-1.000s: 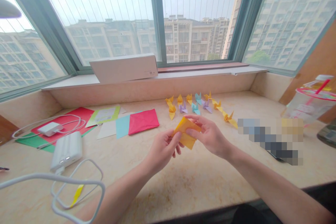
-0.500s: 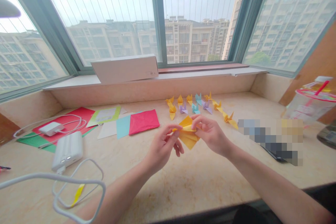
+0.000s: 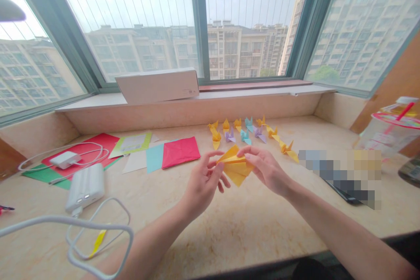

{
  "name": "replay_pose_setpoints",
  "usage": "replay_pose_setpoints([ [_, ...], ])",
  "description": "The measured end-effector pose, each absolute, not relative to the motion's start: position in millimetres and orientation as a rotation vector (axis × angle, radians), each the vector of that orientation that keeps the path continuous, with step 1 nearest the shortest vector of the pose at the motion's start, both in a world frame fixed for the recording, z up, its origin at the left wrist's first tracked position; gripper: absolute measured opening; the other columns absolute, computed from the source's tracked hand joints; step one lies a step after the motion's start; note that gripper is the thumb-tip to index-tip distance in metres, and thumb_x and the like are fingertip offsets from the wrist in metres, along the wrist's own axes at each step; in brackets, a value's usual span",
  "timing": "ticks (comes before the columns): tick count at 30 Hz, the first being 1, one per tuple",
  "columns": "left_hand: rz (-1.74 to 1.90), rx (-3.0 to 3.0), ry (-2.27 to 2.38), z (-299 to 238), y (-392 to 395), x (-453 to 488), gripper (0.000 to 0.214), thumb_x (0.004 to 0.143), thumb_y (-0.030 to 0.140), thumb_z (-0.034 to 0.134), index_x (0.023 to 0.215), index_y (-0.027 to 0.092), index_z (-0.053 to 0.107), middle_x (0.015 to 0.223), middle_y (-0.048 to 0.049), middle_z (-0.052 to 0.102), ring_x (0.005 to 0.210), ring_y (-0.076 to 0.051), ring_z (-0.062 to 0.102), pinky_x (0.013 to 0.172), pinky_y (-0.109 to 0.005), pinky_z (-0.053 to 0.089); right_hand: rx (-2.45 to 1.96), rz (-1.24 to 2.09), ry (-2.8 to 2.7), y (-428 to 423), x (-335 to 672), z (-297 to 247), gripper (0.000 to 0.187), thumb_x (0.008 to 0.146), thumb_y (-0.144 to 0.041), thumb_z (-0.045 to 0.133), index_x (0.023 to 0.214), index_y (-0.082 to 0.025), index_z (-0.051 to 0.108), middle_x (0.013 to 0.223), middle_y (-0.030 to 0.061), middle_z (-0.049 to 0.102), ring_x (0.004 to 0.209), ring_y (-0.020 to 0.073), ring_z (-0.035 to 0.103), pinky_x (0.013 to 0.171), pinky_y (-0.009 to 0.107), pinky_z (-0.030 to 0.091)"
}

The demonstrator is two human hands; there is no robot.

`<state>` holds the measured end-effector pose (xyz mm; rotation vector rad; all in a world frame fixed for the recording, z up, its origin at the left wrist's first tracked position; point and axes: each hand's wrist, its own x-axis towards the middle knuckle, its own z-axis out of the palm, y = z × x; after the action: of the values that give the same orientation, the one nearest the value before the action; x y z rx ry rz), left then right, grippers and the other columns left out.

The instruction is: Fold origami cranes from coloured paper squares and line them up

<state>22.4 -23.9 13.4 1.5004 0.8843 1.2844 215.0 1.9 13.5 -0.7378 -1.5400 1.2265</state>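
Yellow origami paper point(image 3: 235, 167), long fold L–R, tip down, pinched betw. L hand point(image 3: 203, 183) & R hand point(image 3: 266, 170)

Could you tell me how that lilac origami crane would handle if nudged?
Folded from thin paper, the lilac origami crane is probably very light. Its slim pointed wings look easily crushed. A nudge would likely tip or slide it, as it rests on narrow folds.
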Motion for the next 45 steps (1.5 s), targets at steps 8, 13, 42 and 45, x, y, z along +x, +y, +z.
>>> replay_pose_setpoints([
  [8,1.248,1.516,0.923,14.4,-27.7,22.2,0.041,0.093,0.042,0.056,0.122,0.014,0.051,0.074,-0.0011,0.065,0.053,-0.013,0.065,0.044,-0.02,0.048,-0.76,1.197,-1.573,0.3,210.0,13.1,0.013,0.085,-0.031,0.07,0.09,-0.02,0.066,0.089,0.0016,0.068,0.082,0.0158,0.066,0.077,0.029,0.054],
  [13,1.217,1.493,0.903,12.1,-23.7,21.1,0.033,0.091,0.043,0.059,0.098,0.011,0.062,0.068,-0.0028,0.066,0.051,-0.012,0.064,0.043,-0.019,0.047,-0.69,1.14,-1.596,1.3,210.0,11.1,0.007,0.083,-0.024,0.072,0.088,-0.021,0.069,0.095,0.002,0.068,0.09,0.015,0.065,0.085,0.028,0.054],
  [42,0.996,1.592,0.933,1.5,-23.1,24.5,0.047,0.094,0.054,0.048,0.083,0.011,0.063,0.068,-0.0067,0.068,0.045,-0.012,0.062,0.039,-0.019,0.044,-0.807,1.292,-1.377,3.1,205.3,12.0,0.034,0.075,-0.043,0.079,0.097,-0.019,0.07,0.087,0.0042,0.076,0.079,0.0181,0.07,0.073,0.031,0.055],
  [45,1.034,1.55,0.947,1.5,-23.7,25.5,0.047,0.093,0.055,0.048,0.085,0.011,0.062,0.069,-0.0069,0.069,0.044,-0.011,0.062,0.038,-0.019,0.044,-0.826,1.321,-1.443,3.2,207.0,14.8,0.033,0.075,-0.039,0.08,0.099,-0.018,0.07,0.09,0.0048,0.076,0.079,0.0174,0.07,0.073,0.03,0.054],
])
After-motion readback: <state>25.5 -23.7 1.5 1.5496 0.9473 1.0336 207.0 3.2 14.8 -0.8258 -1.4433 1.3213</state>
